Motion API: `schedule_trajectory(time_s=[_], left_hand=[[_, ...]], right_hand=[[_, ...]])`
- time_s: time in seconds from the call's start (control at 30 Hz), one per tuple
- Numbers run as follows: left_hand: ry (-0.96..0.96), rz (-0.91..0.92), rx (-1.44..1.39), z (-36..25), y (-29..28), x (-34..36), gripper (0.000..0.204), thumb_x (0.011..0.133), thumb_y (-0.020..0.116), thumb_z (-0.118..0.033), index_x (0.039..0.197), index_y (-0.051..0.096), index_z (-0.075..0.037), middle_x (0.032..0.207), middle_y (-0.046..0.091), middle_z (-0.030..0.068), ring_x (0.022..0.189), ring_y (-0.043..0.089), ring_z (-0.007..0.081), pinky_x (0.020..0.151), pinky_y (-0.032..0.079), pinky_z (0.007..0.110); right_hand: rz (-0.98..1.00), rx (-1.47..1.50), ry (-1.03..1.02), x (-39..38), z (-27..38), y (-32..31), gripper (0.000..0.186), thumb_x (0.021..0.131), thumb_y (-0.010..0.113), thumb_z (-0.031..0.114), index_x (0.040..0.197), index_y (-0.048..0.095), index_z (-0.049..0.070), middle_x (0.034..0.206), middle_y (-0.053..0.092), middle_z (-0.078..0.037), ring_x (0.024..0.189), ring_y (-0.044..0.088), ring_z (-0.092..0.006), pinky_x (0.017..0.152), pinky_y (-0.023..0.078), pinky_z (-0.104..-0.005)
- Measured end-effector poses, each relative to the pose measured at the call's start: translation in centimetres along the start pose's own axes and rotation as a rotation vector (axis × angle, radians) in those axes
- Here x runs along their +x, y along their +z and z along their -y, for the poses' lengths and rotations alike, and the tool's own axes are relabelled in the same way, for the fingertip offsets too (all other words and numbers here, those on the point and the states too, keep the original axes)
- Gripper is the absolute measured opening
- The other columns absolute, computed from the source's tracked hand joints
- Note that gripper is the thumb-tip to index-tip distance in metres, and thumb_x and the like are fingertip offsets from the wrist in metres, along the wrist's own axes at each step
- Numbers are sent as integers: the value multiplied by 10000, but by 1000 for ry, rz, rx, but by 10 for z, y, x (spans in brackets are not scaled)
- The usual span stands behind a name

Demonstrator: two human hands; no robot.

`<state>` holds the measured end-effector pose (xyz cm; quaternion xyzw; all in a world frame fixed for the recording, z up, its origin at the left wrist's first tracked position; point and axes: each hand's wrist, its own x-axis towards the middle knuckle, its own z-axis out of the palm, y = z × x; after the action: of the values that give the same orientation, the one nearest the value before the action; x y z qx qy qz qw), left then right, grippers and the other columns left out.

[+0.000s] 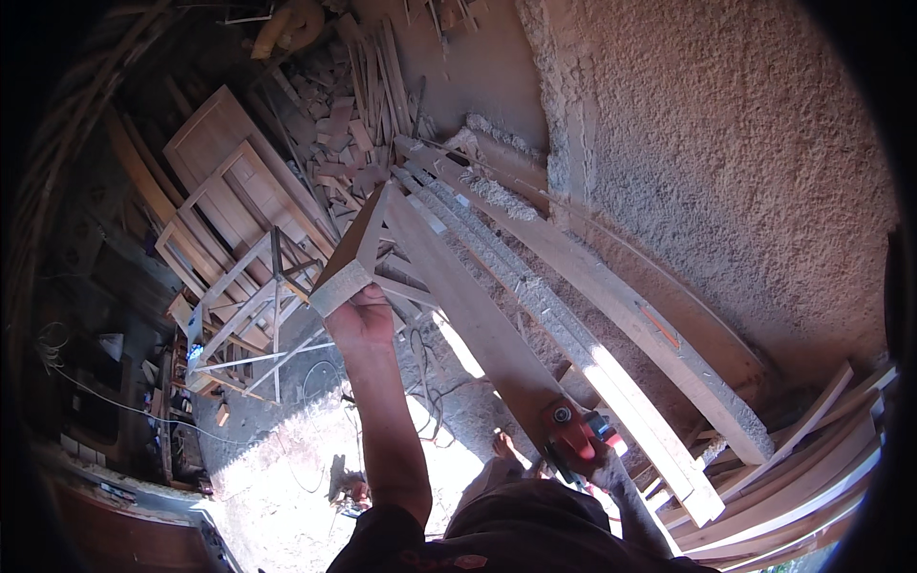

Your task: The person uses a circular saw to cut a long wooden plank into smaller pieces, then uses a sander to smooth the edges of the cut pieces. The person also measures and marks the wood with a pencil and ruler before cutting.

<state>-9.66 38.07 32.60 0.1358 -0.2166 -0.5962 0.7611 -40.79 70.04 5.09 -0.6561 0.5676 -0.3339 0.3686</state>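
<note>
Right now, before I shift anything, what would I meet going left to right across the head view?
Wooden door panels → left hand → red power tool → stacked planks at the lower right.

Red power tool (571,437) over near stretch of long plank (468,306); squared timber (359,239) left, pale-ended.

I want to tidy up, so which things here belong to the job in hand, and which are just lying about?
In the job:
beam, in the left hand
red power tool, in the right hand
long board beneath the tool

Apparently just lying about:
offcuts
door panels
stacked planks
</note>
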Motion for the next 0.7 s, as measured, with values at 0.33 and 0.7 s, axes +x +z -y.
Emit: schedule_trajectory(time_s=[0.33, 0.7], left_hand=[[-27, -113, -41, 12, 10, -13, 283, 1036, 566, -252, 1209, 624, -35, 1071, 730, 103, 838, 742, 197, 619, 625, 284], [-472, -358, 1019, 199, -284, -154, 540, 1022, 552, -501, 1361, 609, -84, 1191, 700, 68, 1031, 684, 194, 867, 549, 364]], right_hand=[[-14, 79, 125, 6, -5, 5, 444, 881, 774, 279, 1263, 640, 98, 1038, 712, -129, 938, 727, -241, 779, 574, -361], [-211, 529, 449, -13, 41, -1, 513, 807, 740, 102, 1298, 622, 15, 1077, 708, -75, 902, 688, -177, 796, 554, -318]])
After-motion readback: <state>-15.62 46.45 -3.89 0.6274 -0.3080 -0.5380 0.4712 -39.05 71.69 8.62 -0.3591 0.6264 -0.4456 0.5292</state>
